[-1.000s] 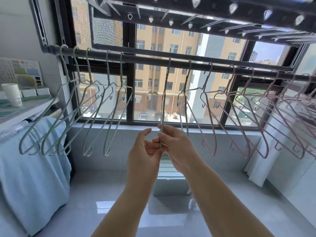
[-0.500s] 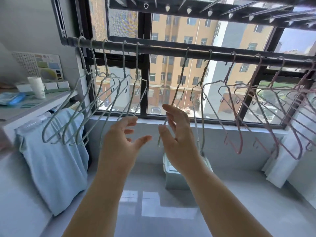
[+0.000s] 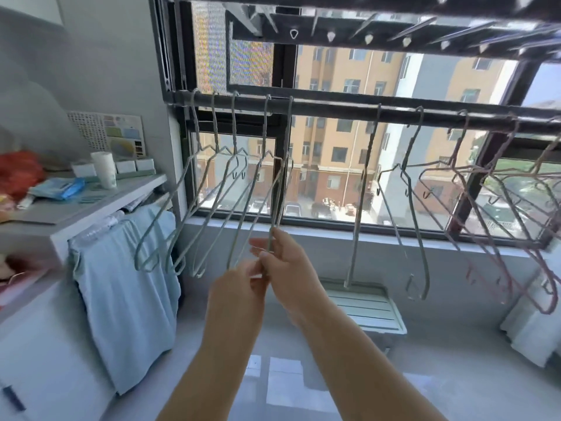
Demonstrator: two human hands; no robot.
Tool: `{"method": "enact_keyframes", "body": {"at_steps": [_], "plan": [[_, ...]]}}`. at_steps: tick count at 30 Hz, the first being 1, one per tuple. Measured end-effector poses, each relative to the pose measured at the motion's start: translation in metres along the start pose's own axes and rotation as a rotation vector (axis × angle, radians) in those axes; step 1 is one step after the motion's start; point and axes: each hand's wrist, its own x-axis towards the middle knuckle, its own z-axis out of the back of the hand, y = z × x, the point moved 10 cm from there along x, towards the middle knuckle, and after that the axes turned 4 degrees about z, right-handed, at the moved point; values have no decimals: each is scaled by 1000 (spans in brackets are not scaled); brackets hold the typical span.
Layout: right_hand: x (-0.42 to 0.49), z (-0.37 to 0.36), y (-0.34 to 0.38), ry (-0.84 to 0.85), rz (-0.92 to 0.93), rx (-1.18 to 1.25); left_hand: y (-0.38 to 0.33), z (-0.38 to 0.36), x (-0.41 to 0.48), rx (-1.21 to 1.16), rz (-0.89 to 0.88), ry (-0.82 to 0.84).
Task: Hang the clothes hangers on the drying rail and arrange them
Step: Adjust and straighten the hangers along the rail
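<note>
A dark drying rail (image 3: 334, 106) runs across the window. Several pale green hangers (image 3: 194, 196) hang bunched at its left end. The rightmost of that bunch, a green hanger (image 3: 280, 183), is pinched at its lower part by my left hand (image 3: 243, 287) and my right hand (image 3: 288, 262), which meet just below the window sill. Two more green hangers (image 3: 361, 189) hang apart near the middle, and several pink hangers (image 3: 498, 208) fill the right end.
A white shelf (image 3: 100, 205) with a paper cup (image 3: 104, 170) and packets stands at left, with a light blue cloth (image 3: 127, 284) draped below it. A pale green stool (image 3: 368, 308) sits on the floor under the rail. A white towel (image 3: 534, 329) hangs at right.
My hands let go of the middle green hanger, opened, then moved left and closed on the rightmost hanger of the left bunch. The view swung left.
</note>
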Motion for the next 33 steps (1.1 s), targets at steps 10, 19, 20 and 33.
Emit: {"method": "enact_keyframes", "body": {"at_steps": [10, 19, 20, 33], "plan": [[-6, 20, 14, -132, 73, 199, -15, -1, 4, -155, -94, 61], [-24, 48, 16, -251, 75, 179, -38, -19, -6, -198, -190, 140], [-27, 49, 18, -249, 80, 172, -39, -20, -8, -200, -190, 150], [-36, 58, 10, -275, 39, 32, -41, -28, -15, -221, -212, 193]]}}
